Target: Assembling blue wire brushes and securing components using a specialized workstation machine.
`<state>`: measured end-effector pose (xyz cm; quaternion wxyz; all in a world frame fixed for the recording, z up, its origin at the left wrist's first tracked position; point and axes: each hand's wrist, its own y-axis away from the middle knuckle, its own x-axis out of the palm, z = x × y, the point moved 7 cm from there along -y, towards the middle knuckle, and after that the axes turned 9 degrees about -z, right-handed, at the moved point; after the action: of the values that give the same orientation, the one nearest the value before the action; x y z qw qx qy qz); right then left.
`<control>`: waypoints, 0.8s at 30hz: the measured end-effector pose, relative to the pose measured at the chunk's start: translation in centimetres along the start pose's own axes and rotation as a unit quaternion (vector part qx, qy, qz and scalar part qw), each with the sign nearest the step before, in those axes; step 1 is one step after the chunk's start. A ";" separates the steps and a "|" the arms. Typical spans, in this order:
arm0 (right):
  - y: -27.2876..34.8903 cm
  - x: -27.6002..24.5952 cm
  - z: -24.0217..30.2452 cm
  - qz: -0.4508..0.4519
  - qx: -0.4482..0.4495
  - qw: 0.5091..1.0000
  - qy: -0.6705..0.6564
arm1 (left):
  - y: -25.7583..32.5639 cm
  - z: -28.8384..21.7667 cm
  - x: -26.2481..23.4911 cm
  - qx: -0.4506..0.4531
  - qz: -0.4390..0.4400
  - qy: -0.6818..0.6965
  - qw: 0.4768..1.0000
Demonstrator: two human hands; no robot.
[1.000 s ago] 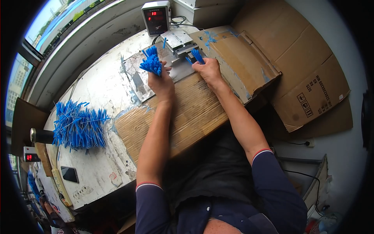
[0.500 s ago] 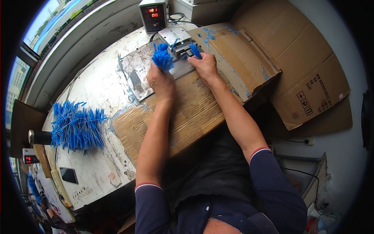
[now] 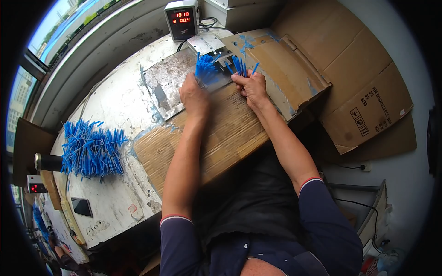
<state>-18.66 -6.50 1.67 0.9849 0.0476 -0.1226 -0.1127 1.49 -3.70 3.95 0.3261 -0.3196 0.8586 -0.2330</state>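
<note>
My left hand point(image 3: 195, 97) is closed round a thick bundle of thin blue sticks point(image 3: 206, 69), their tips fanning upward and blurred by motion. My right hand point(image 3: 253, 87) pinches a smaller bunch of blue sticks point(image 3: 239, 66) between thumb and fingers; a few splay out to the sides. Both bunches are held side by side in front of a small metal fixture point(image 3: 206, 43), whose near part they hide. The fixture stands on a worn metal plate point(image 3: 172, 76). Beneath my forearms lies a sheet of brown cardboard point(image 3: 221, 131).
A large pile of blue sticks with thin wire-like stems point(image 3: 92, 149) lies at left, beside a dark cylinder point(image 3: 47, 162). Behind the fixture stands a box with a red digital display point(image 3: 182, 20). A phone point(image 3: 82, 207) rests near the front-left edge. Open cardboard flaps point(image 3: 363, 92) rise at right.
My right hand has drawn back from the fixture slightly, and more sticks now show spread in it. The left bundle has shifted a little right and tilted. The display's digits differ.
</note>
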 end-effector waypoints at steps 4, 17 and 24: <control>0.6 0.0 0.3 0.013 0.013 1.000 -0.002 | 0.0 0.4 0.3 0.004 0.002 -0.015 1.000; -0.7 1.4 -0.8 0.024 -0.045 0.997 0.053 | -0.7 1.1 -0.8 -0.019 -0.079 0.030 0.996; -1.5 2.3 -0.9 -0.046 -0.079 0.991 0.097 | -0.9 1.6 -1.4 -0.033 -0.104 0.063 0.992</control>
<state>-16.56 -8.48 1.16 0.9866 -0.0136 -0.0148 -0.1619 3.80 -3.65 3.93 0.2352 -0.4025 0.8466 -0.2569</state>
